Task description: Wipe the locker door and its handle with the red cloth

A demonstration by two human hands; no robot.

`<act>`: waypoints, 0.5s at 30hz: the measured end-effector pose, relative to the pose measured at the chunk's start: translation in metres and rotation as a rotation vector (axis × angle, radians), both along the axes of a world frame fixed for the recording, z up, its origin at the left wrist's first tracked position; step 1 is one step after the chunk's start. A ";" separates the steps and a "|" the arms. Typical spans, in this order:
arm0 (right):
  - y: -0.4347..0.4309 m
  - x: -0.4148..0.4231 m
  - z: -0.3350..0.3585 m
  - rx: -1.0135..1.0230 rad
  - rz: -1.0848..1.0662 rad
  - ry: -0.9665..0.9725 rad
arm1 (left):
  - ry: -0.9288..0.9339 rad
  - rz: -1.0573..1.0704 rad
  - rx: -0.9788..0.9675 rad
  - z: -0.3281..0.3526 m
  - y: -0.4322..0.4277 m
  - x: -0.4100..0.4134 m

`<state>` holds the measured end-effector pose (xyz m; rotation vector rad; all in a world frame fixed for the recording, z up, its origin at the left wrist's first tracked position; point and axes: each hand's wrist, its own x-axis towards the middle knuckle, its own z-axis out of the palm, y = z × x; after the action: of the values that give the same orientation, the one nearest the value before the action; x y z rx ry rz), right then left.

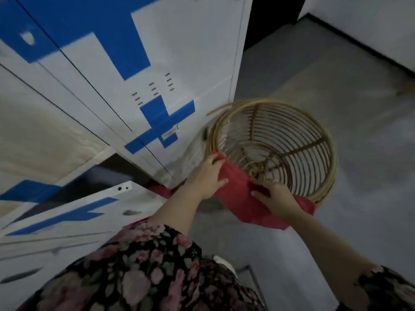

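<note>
The red cloth (244,196) hangs over the near rim of a round wicker basket (298,140) on the floor. My left hand (210,176) grips the cloth's left part at the rim. My right hand (276,196) holds its right part, fingers pressed into the fabric. White lockers with blue patches (125,70) stand to the left of the basket. An open locker door (74,216) juts out at lower left, with a dark slot handle (131,212) on it.
The basket is empty inside and stands close to the locker's corner. Grey floor (336,86) spreads to the right, bounded by a white wall (370,30) with a dark skirting. My floral sleeves fill the bottom of the view.
</note>
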<state>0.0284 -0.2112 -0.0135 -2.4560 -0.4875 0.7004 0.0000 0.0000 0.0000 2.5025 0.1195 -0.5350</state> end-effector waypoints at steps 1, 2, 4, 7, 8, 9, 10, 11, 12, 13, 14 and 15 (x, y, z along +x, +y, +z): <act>0.001 -0.001 -0.005 0.030 -0.018 -0.001 | 0.007 0.005 0.005 -0.008 -0.002 -0.001; 0.003 0.000 -0.005 0.059 -0.046 0.010 | -0.015 0.025 0.012 -0.013 -0.002 -0.001; 0.005 0.000 -0.004 0.116 -0.107 0.021 | -0.075 0.057 0.044 -0.023 -0.006 -0.003; 0.006 0.002 -0.001 0.205 -0.197 0.038 | -0.192 0.112 0.053 -0.026 -0.010 -0.001; 0.006 0.003 -0.001 0.215 -0.193 0.021 | -0.218 0.123 0.052 -0.029 -0.009 0.001; 0.008 0.003 0.000 0.217 -0.186 0.016 | -0.237 0.144 0.025 -0.031 -0.008 0.002; 0.010 0.002 0.000 0.220 -0.175 0.006 | -0.259 0.171 -0.011 -0.032 -0.009 0.003; 0.012 0.001 0.002 0.219 -0.168 -0.003 | -0.279 0.209 -0.050 -0.030 -0.010 0.003; 0.014 0.000 0.003 0.220 -0.163 -0.014 | -0.275 0.238 -0.083 -0.028 -0.010 0.003; 0.016 -0.001 0.006 0.216 -0.158 -0.029 | -0.282 0.228 -0.083 -0.024 -0.011 0.000; 0.017 -0.001 0.009 0.214 -0.143 -0.049 | -0.289 0.178 -0.040 -0.022 -0.011 -0.004; 0.018 -0.002 0.012 0.211 -0.122 -0.073 | -0.308 0.130 -0.014 -0.020 -0.009 -0.009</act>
<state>0.0263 -0.1933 -0.0012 -2.2963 -0.4130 0.4848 -0.0086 -0.0091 -0.0201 2.5084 0.1579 -0.0946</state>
